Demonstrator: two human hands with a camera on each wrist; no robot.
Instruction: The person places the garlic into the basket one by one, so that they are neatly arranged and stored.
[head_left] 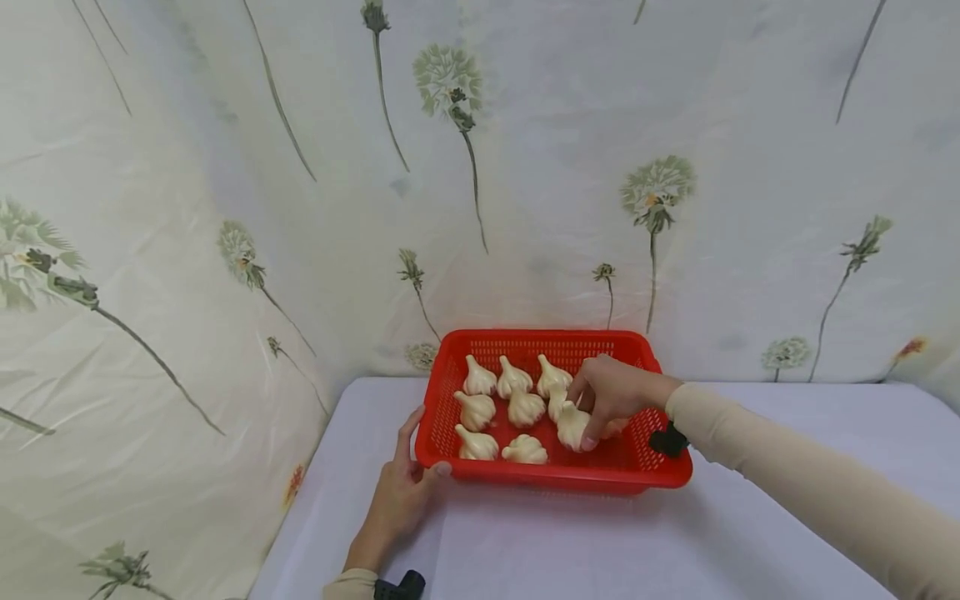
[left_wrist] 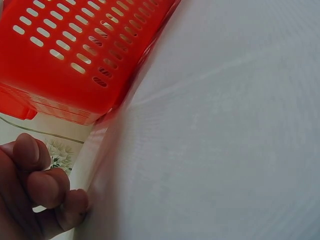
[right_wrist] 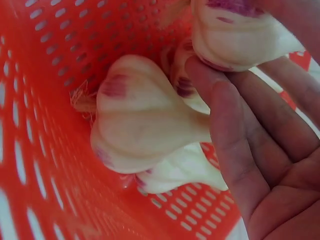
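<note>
A red plastic basket with slotted walls holds several garlic bulbs, cream-white with purple marks seen up close. My right hand reaches into its right half and pinches one garlic bulb between thumb and fingers. In the right wrist view that garlic bulb is held above other garlic bulbs by the basket wall. My left hand grips the basket's front left corner, thumb at the front rim and a finger along the left side. The left wrist view shows its other fingers curled beside the basket.
The basket stands on a table with a white cloth. Behind and to the left hangs a pale curtain printed with dandelions, close to the basket's back edge. A dark wrist camera sits by the basket's right rim.
</note>
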